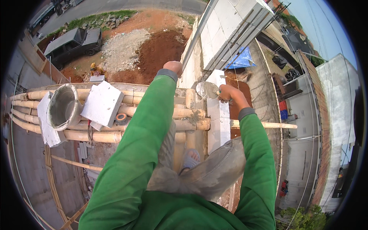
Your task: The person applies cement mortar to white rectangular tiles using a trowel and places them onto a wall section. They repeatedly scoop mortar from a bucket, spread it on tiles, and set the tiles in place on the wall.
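Note:
My right hand [229,93] is closed round the handle of a trowel [207,90], whose rounded blade is smeared with grey mortar. The blade lies at the left edge of a narrow wall of white blocks [219,115]. Ahead and to the left, my left hand [174,68] is closed like a fist beside the lower end of a long grey straight bar [197,35]. Whatever its fingers hold, if anything, is hidden. Taller white blockwork [224,28] rises just beyond, with thin dark rods along its right side.
Bamboo poles [92,136] form a scaffold under my sandalled foot [190,158]. On them rest a mortar bucket [64,107], a white block [102,103] and an orange tape roll [121,119]. A pole end [268,125] juts out right. A dark vehicle [71,46] stands far below.

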`<move>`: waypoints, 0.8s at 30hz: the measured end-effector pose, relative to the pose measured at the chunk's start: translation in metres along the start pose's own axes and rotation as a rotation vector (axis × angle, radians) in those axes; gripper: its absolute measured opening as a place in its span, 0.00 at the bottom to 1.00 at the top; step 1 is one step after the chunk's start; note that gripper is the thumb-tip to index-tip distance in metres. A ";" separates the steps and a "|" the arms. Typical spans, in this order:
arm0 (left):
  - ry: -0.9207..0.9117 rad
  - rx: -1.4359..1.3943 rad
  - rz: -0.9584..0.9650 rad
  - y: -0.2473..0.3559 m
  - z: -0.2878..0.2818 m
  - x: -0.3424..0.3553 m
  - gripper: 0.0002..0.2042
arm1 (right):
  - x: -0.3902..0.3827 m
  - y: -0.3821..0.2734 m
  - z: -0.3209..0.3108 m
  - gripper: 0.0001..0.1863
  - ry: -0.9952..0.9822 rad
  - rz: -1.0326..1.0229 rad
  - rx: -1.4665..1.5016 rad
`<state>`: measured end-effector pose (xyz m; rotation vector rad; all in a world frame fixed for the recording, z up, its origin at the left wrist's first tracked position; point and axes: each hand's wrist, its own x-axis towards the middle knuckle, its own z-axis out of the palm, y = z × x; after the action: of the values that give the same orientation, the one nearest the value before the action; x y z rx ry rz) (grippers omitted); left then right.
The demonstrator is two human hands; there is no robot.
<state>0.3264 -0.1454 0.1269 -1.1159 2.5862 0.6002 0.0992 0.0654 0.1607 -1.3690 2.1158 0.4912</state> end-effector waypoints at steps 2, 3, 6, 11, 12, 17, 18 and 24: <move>-0.006 0.019 -0.009 0.000 -0.004 -0.002 0.21 | -0.002 -0.003 0.000 0.14 -0.037 0.004 0.012; 0.000 0.031 -0.010 -0.001 -0.006 -0.004 0.21 | -0.003 -0.004 0.000 0.14 -0.052 0.001 -0.002; -0.024 0.024 -0.013 -0.001 -0.009 -0.010 0.21 | -0.007 -0.006 0.000 0.14 -0.065 -0.001 0.016; 0.021 0.035 0.012 -0.002 -0.012 -0.020 0.21 | -0.004 -0.008 -0.001 0.15 -0.051 -0.010 0.007; 0.018 0.032 0.012 -0.002 -0.013 -0.020 0.22 | -0.003 -0.008 -0.001 0.15 -0.051 -0.012 0.014; -0.035 0.008 0.001 -0.002 -0.019 -0.023 0.20 | 0.000 -0.008 -0.001 0.15 -0.052 -0.017 -0.006; -0.023 0.027 0.019 -0.002 -0.020 -0.024 0.19 | 0.000 -0.008 -0.001 0.15 -0.052 -0.018 -0.011; 0.026 -0.055 0.000 -0.002 -0.018 -0.025 0.19 | -0.002 -0.011 -0.003 0.15 -0.033 -0.005 -0.011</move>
<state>0.3432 -0.1397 0.1522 -1.1485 2.6064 0.6653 0.1087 0.0606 0.1646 -1.3630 2.0851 0.5214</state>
